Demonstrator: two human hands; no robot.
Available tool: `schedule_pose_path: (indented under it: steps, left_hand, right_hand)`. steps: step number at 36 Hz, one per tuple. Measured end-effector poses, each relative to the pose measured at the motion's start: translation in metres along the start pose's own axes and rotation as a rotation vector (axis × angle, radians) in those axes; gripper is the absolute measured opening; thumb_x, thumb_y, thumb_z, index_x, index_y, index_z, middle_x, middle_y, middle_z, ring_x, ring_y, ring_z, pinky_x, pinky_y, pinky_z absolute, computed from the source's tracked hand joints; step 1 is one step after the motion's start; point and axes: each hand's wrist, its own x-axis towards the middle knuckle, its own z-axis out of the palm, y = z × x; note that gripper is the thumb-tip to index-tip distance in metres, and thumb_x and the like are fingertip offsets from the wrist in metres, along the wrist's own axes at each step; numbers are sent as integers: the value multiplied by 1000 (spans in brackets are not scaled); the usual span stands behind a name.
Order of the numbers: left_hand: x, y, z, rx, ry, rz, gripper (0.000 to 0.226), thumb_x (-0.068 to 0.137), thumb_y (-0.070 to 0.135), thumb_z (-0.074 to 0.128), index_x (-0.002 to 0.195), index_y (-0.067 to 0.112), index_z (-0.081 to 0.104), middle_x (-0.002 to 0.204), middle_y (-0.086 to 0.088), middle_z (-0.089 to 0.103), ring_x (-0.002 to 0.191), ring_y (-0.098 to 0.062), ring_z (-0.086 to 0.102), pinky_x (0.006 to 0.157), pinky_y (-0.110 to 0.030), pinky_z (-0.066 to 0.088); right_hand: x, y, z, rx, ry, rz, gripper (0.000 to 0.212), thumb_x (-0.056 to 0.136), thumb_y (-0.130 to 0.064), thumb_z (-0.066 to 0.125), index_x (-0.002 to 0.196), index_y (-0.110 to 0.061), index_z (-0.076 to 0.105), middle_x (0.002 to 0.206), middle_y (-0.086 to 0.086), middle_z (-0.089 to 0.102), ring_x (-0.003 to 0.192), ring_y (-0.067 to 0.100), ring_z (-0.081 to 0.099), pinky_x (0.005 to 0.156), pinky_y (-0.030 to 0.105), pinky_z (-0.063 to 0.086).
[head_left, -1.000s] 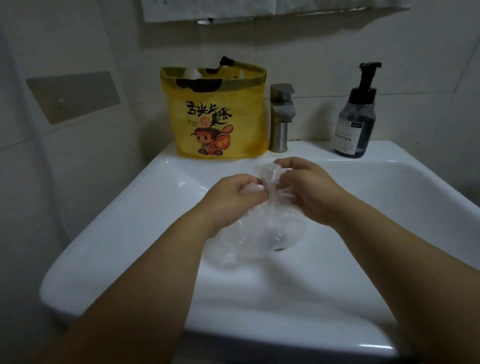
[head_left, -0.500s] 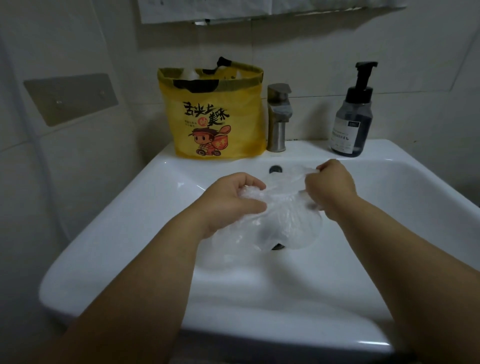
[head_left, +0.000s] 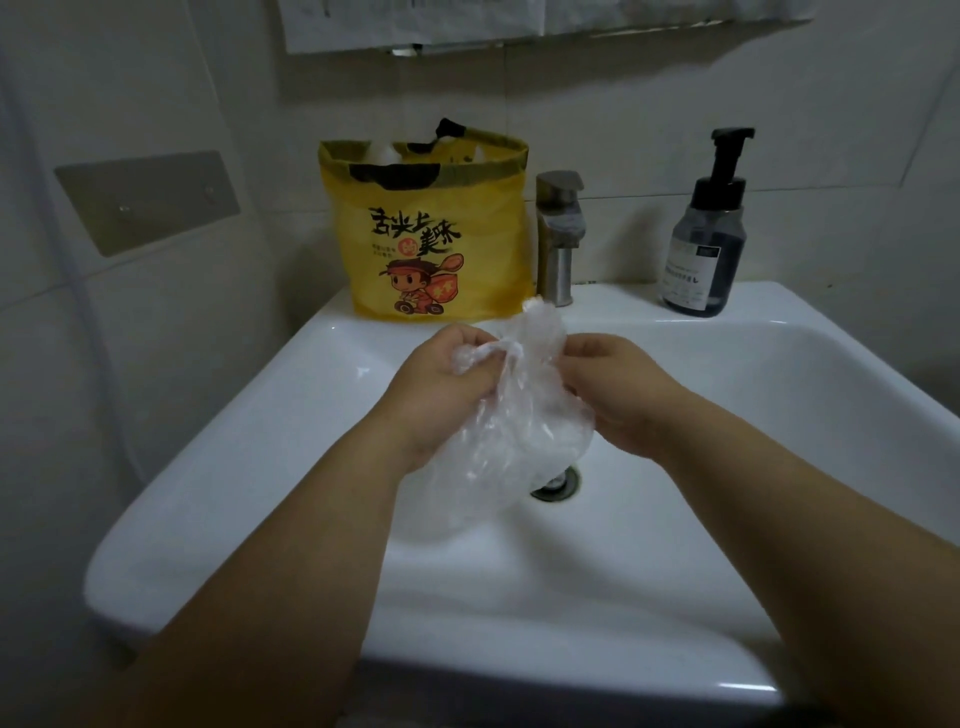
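Well, the big white sink filled most of my view. A yellow bag stood on its back edge, just beside the tap. A dark soap bottle stood on the other side of the tap. Over the bowl I held a clear plastic bag up in the air with both hands. The bag hung long-ways, up and down. Its soft round belly sagged low, right above the drain, and its bunched top poked up between my hands. My left hand had its fingers curled tight around a thin twisted bit of the top. My right hand pinched the other side of the top, fingers bent in close. Neither hand was open at all. The two hands sat very near each other, at about the same height, with the bag's top in the small gap between them. So the part I had to work on next lay straight between my hands. I thought the left hand was a tiny bit closer to it, since it already had the twisted bit.
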Motion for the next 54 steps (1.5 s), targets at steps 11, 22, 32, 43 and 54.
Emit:
schedule_pose_path:
  steps: [11,22,32,43,54]
  left_hand:
    - [0,7,-6,-127,12,-36,17,80,10,75,90,17,63,63,10,63,51,0,58,46,-13,43]
    - [5,4,-19,-119,223,-55,19,81,6,72,75,21,60,64,4,53,52,-7,47,46,-15,39]
    - [-4,-9,-13,687,-17,-54,95,75,21,78,152,29,23,152,0,25,139,-21,29,109,-35,35]
    - [-7,-1,9,169,-264,-23,17,91,37,64,84,23,71,68,13,70,68,-5,66,63,-19,48]
    - [4,4,-2,-95,330,-19,22,92,41,62,82,22,65,85,2,69,83,-18,67,73,-31,54]
  right_hand:
    - [1,-18,-21,710,218,95,18,89,9,46,90,-5,58,107,20,66,93,31,67,79,43,57]
    - [0,-17,-29,96,385,4,19,95,-20,57,80,-9,59,85,8,63,89,27,64,88,44,53]
    - [-2,-18,-20,250,221,52,18,91,-15,57,75,-8,60,75,8,60,82,28,56,83,39,47]
    - [0,-25,-9,373,46,130,23,94,-23,54,100,-2,62,87,14,65,81,25,65,70,33,56]
    - [2,-6,-11,137,-301,272,41,81,-28,66,115,-7,60,109,14,60,103,30,56,101,45,44]
